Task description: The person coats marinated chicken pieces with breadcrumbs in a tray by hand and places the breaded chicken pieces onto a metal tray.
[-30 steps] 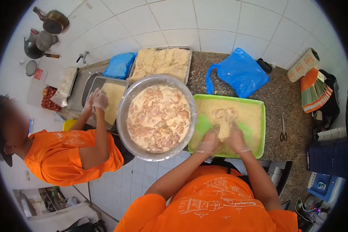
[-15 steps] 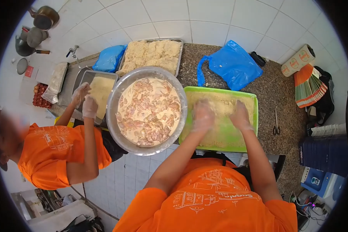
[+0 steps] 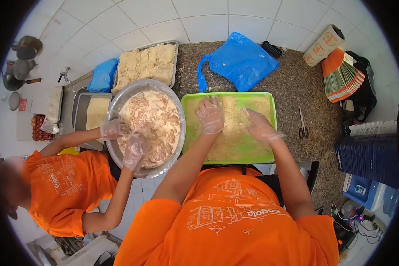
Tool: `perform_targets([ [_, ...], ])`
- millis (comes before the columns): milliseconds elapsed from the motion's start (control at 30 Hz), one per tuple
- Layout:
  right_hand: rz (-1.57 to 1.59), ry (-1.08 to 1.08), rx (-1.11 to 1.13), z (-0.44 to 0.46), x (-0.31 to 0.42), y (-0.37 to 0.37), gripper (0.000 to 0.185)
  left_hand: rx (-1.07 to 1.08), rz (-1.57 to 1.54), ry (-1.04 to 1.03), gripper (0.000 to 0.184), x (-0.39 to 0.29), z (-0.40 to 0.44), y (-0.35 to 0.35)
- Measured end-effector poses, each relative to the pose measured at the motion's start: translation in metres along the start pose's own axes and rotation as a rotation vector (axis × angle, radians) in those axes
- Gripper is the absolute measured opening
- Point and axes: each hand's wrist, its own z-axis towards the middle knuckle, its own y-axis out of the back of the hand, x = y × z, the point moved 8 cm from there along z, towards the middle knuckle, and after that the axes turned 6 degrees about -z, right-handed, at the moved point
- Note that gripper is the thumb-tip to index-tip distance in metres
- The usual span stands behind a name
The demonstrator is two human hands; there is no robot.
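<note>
While crumbs line the green tray (image 3: 274, 128), hands (image 3: 209, 116) (image 3: 260, 126) touch them, apart | bowl (image 3: 180, 133): meat in batter

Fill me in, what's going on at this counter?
The wearer's gloved left hand and right hand are open at the crumbs in the green tray. Beside them, a co-worker's gloved hands are in the bowl of raw-looking meat in pale liquid. Behind it, crumb-coated pieces cover a metal tray.
</note>
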Motion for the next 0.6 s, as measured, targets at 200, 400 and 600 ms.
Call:
perform_targets([
  [200, 0.316, -0.050, -0.066, -0.025, -0.005, 0.028, 0.049, 0.021, 0.038, -0.037, 0.054, -0.034, -0.012, -0.008],
  [400, 0.104, -0.191, -0.268, -0.021, -0.034, 0.031, 0.027, 0.277, -0.031, -0.253, 0.077, -0.087, -0.029, -0.039],
  [600, 0.264, 0.045, -0.498, -0.026, -0.045, 0.026, 0.019, 0.278, -0.034, -0.082, 0.078, -0.046, -0.013, 0.002],
])
